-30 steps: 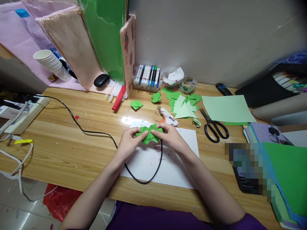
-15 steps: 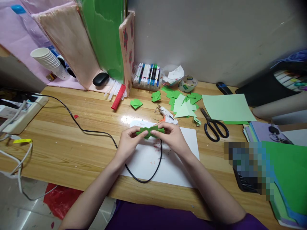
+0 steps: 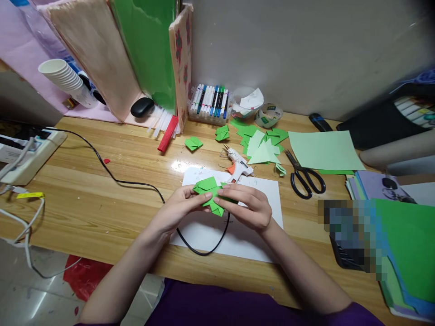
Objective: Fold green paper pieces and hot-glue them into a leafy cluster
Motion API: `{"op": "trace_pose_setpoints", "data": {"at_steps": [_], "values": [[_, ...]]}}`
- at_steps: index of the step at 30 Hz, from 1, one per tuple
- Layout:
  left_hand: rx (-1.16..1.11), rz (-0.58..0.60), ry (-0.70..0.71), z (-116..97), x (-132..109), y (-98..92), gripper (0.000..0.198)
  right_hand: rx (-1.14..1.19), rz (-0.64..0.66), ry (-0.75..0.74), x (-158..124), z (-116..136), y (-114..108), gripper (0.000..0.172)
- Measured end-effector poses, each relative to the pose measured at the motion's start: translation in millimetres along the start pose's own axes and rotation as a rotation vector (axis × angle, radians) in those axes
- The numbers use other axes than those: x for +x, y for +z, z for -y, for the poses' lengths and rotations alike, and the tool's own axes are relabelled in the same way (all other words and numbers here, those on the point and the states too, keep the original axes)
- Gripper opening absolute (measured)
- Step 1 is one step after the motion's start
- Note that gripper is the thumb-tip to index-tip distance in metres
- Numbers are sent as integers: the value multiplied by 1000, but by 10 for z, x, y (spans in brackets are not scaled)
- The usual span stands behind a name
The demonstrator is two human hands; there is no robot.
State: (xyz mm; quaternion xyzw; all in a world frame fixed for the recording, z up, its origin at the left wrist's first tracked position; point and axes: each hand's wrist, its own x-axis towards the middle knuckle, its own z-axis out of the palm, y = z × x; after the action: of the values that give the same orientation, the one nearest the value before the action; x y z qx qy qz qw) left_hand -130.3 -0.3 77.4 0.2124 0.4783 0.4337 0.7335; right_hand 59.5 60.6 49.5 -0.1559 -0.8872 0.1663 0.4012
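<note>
A folded green paper piece (image 3: 207, 184) is held between both hands above a white sheet of paper (image 3: 200, 235). My left hand (image 3: 178, 203) pinches its left side, thumb on top and fingers partly hidden beneath. My right hand (image 3: 249, 203) grips its right side, with the fingertips lying over the folds. Part of the paper is covered by the right fingers. Just beyond the hands lies a white and orange hot glue gun (image 3: 239, 164); its black cord (image 3: 204, 252) loops over the white sheet.
Folded green pieces (image 3: 193, 143) and a heap of green paper shapes (image 3: 263, 151) lie farther back. Black-handled scissors (image 3: 302, 174) and a pale green sheet (image 3: 326, 149) are to the right. A marker box (image 3: 210, 104) stands by the wall; a power strip (image 3: 41, 156) sits at left.
The green paper has been turned so that its broad folded face shows. My right hand has swung over it, its fingers now lying across the top. The view has shifted slightly.
</note>
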Motion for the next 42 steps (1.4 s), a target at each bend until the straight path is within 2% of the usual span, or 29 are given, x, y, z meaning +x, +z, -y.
{"op": "trace_pose_setpoints", "data": {"at_steps": [4, 7, 9, 22, 30, 37, 42], "values": [[-9, 27, -35, 7, 25, -12, 20, -133, -109, -156, 30, 33, -26, 32], [-71, 95, -80, 22, 32, -13, 18, -240, -228, -194, 10, 40, -9, 22], [-103, 113, -101, 33, 34, -7, 16, -245, -254, -202, -1, 36, 7, 17], [-176, 80, -132, 57, 40, 3, 14, -215, -186, -229, 64, 33, 10, 14], [-251, 10, -184, 75, 43, -26, 18, -230, -127, -158, 78, 8, 42, 19], [-145, -6, -120, 104, 56, -51, 18, -199, -53, -126, 122, -11, 46, 21], [-93, -15, -92, 132, 68, -66, 21, -224, -18, -209, 134, -23, 15, 21]]}}
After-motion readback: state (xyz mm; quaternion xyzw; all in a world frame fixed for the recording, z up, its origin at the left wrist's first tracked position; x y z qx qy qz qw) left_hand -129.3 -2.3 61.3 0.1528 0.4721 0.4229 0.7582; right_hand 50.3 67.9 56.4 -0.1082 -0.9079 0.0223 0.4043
